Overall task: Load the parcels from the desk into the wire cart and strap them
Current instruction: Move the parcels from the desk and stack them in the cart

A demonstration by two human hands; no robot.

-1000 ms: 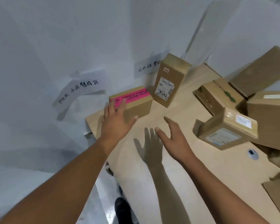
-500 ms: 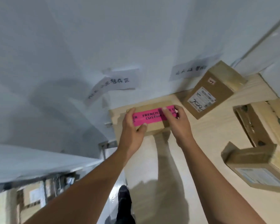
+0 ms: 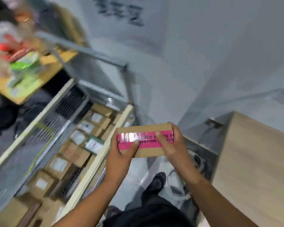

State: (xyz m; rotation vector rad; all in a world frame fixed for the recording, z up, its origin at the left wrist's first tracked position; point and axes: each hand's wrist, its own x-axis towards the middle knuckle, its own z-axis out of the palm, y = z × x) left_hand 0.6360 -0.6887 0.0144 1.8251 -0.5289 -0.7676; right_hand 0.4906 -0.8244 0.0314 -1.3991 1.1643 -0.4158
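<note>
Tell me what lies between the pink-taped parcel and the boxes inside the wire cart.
Head view: only the cart's pale near rail stands between the pink-taped parcel and the boxes inside.

The parcel [image 3: 147, 152] is matt brown cardboard, crossed by a band of glossy pink tape [image 3: 147, 144] that catches the light. The wire cart [image 3: 69, 102] has thin metal mesh sides and pale, smooth rails [image 3: 95, 161] that look like wood. The boxes [image 3: 75, 153] inside it are plain cardboard with white paper labels. The desk [image 3: 256, 169] has a matt, light wood-grain top, and the floor [image 3: 138, 168] is shiny grey.
</note>
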